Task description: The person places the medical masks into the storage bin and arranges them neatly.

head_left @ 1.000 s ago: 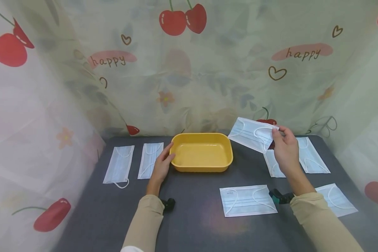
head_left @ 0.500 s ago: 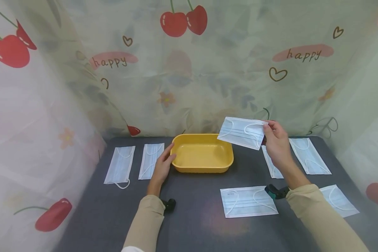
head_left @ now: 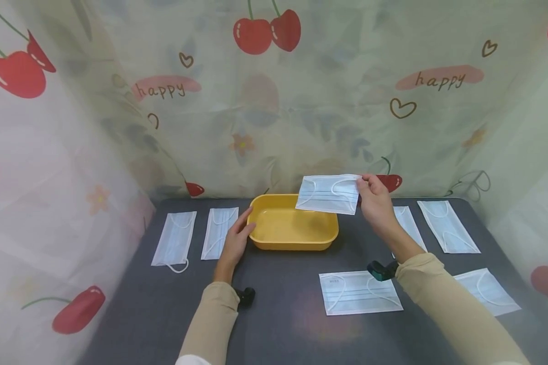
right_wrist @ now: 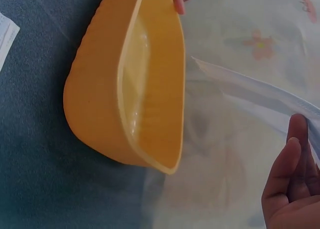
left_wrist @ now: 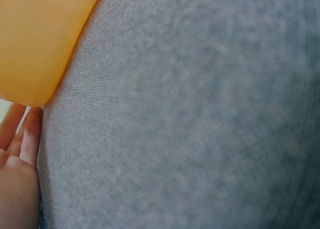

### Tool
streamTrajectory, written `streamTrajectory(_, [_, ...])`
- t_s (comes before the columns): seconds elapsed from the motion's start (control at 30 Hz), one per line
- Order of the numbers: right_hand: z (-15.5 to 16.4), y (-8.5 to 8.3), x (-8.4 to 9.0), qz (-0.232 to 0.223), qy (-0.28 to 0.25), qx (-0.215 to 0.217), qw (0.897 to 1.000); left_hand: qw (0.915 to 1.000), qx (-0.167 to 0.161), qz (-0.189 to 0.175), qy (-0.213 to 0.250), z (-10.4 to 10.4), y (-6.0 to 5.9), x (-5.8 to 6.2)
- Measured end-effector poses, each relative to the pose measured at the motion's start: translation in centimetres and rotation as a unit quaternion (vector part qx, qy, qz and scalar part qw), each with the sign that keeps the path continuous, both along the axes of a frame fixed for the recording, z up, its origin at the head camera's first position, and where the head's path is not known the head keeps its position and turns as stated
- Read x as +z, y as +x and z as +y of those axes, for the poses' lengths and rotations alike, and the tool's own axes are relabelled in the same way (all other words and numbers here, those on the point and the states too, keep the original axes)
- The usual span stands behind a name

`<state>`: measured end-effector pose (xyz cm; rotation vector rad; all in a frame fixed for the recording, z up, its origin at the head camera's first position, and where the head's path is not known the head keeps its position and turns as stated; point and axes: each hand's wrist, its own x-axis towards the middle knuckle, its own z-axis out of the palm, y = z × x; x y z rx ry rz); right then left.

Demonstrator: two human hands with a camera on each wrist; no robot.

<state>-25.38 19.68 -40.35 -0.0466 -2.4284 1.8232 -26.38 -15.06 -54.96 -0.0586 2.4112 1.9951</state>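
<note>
Where cherry-print curtains [head_left: 301, 101] enclose it | grey felt table [head_left: 283, 314] | masks [head_left: 358, 292] flat.

Cherry-print curtain [head_left: 274, 101] backdrop, dark grey felt tabletop [head_left: 283, 324], soft light

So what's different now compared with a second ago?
The right hand, pinching a face mask, has carried it leftward from above the table's right side to over the yellow tray's far right corner. That uncovered more of a mask lying on the table. The left hand stays resting against the tray's left end, and the tray and the other masks have not moved.
</note>
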Motion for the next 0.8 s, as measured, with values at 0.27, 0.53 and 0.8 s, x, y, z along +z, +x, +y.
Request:
streamTrajectory(0.27, [-1.8, -0.9, -0.8, -0.035, 0.014, 0.025, 0.999, 0.9996, -0.01, 0.009, 0.023, -0.3, -0.2, -0.3])
streamTrajectory(0.53, [-2.9, -1.5, -1.5, -0.05, 0.007, 0.046, 0.998, 0.999, -0.01, 0.014, 0.042, -0.2, -0.2, -0.2])
streamTrajectory(0.8, [-4.7, -2.5, -1.9, -0.065, 0.013, 0.074, 0.995, 0.9985, -0.024, 0.001, 0.05, -0.4, -0.3, -0.1])
